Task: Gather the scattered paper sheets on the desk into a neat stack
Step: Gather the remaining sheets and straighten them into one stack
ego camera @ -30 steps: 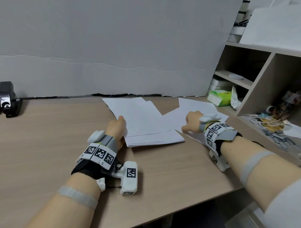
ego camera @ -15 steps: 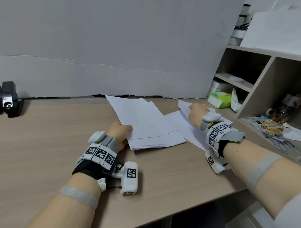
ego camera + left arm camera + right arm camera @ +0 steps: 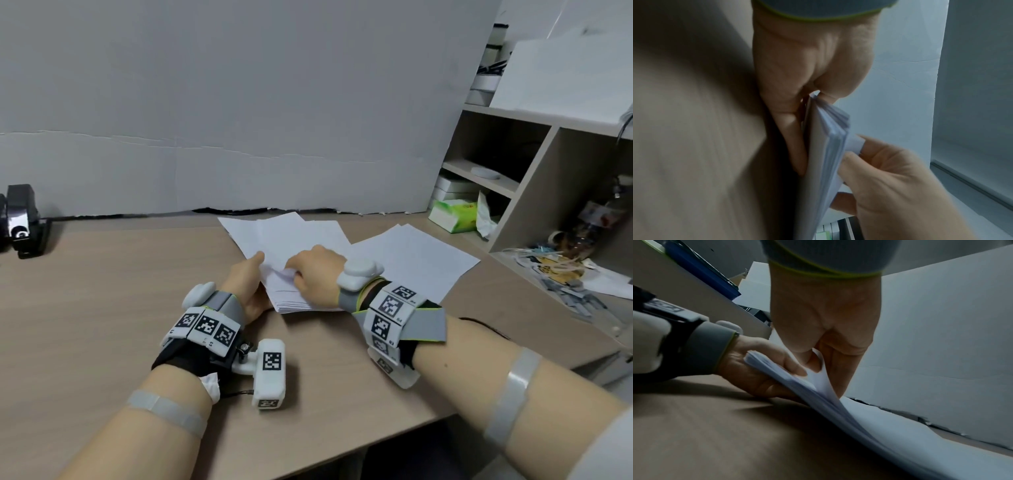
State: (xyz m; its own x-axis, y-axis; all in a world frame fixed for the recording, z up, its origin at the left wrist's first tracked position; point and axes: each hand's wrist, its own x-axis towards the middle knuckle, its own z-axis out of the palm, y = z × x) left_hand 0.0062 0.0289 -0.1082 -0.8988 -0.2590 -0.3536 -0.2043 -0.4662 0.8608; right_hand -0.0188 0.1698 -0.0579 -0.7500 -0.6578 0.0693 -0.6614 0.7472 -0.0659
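Note:
A thick stack of white paper [image 3: 291, 240] lies mid-desk, fanned at its far end. My left hand [image 3: 250, 274] grips its near left corner, thumb on top and fingers underneath, and that corner is raised off the desk [image 3: 120, 291]. The left wrist view shows the stack [image 3: 830, 146] edge-on in this hand [image 3: 807, 104]. My right hand [image 3: 308, 270] pinches the corner of the top sheet [image 3: 822, 378], which curls up between thumb and fingers [image 3: 818, 363]. A few loose sheets [image 3: 411, 260] lie flat to the right, partly under the stack.
A white board [image 3: 239, 120] stands along the desk's back edge. A black device [image 3: 20, 219] sits at the far left. On the right a shelf unit [image 3: 534, 192] holds a green tissue box [image 3: 452, 214], with clutter [image 3: 561, 267] beside it.
My right hand left the loose sheets on the right and came over to the stack, where it now pinches the top sheet. My left hand has raised the stack's near corner.

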